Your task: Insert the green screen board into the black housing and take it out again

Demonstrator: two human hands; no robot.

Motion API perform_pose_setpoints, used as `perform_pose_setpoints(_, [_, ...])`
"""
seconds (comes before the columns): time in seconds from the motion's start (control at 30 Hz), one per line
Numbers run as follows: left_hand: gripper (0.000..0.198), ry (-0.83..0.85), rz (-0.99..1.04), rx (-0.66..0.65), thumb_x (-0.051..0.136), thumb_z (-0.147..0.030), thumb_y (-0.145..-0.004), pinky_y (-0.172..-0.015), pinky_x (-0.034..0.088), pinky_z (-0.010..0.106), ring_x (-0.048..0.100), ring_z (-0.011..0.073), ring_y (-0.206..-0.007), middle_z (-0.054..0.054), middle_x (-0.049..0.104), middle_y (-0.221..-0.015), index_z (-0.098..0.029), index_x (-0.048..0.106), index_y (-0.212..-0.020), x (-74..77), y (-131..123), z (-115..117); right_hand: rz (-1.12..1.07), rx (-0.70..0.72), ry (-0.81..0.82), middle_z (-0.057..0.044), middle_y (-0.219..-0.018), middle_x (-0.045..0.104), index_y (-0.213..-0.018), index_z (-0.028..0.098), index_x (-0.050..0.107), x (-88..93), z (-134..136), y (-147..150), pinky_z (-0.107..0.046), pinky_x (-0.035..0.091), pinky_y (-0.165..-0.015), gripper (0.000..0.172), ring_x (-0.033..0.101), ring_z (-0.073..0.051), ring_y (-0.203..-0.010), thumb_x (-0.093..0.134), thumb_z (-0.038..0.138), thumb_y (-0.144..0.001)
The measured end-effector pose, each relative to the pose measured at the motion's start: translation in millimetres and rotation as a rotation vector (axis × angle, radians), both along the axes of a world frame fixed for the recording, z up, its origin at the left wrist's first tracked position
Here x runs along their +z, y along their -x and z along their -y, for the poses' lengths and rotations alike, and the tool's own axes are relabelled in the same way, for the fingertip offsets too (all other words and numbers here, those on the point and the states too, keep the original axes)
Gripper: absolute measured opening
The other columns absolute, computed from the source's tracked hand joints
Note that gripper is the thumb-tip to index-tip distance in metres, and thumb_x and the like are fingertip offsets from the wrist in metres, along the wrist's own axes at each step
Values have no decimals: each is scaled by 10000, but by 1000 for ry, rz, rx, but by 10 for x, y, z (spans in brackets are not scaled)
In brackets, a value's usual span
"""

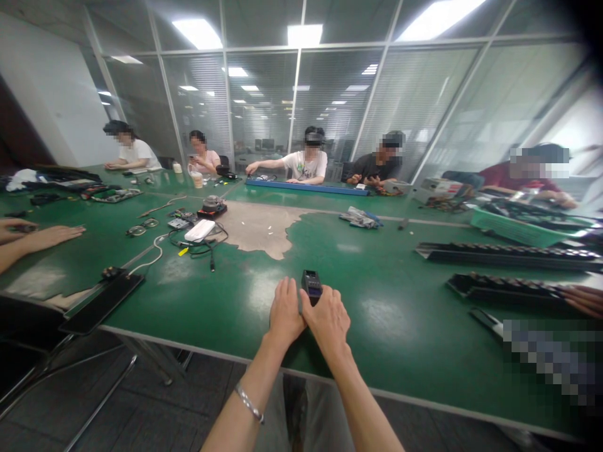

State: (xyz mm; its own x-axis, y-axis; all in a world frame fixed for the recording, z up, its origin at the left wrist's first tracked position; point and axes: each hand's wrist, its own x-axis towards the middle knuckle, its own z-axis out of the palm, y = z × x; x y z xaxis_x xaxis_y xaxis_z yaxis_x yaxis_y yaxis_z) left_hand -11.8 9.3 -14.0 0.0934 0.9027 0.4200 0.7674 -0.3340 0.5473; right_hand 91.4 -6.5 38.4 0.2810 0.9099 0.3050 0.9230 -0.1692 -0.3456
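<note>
A small black box-shaped device [311, 282] with a dark panel on its upper face is just above the green table, at the near middle. My right hand [328, 319] grips it from the near side, thumb at its left and fingers around its right. Close beside it on the left is my left hand [285, 314], its fingers bent and pressed together. A thin greyish edge shows between the left fingers and the right thumb; I cannot tell whether it belongs to the device. The hands hide the device's lower part.
Cables and a white box [200, 230] lie ahead to the left, near a brown bare patch [257, 226]. A black panel [103, 304] is at the left edge. Long black strips [506, 252] and a green basket [518, 227] are right. Several people sit around the table.
</note>
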Motion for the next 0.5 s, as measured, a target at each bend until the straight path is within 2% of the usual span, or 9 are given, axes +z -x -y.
perform_pose_setpoints(0.17, [599,17,-20,15,452,-251,-903,-1195,274,495,269,324,-1467,241,375,-1525,-25,359,-1450,12,-10,-2,-22,37,69,-125,-1052,603,-1146,161,591,-101,44,-82,-355,460,-817,602,634,-268,-978,414,683,-901])
perform_pose_setpoints(0.3, [696,49,-40,22,540,-251,-847,-1192,281,500,257,339,-1467,251,351,-1536,-3,330,-1462,18,-21,-2,-40,38,-9,-164,-1199,582,-1374,122,465,-125,44,-160,-361,439,-892,766,585,-292,-1115,450,701,-873])
perform_pose_setpoints(0.37, [711,60,-45,22,599,-273,-815,-1186,286,513,257,345,-1465,241,349,-1539,-34,369,-1444,33,-24,9,-38,40,-34,-172,-1240,571,-1388,117,456,-89,24,-180,-361,424,-922,776,555,-301,-1161,467,692,-867])
perform_pose_setpoints(0.5, [537,69,-48,21,658,-290,-791,-1161,319,531,289,353,-1449,177,352,-1550,-157,544,-1299,72,-23,46,-12,69,-37,-161,-1219,587,-1358,122,477,30,-38,-163,-358,416,-924,712,554,-297,-1155,484,646,-876])
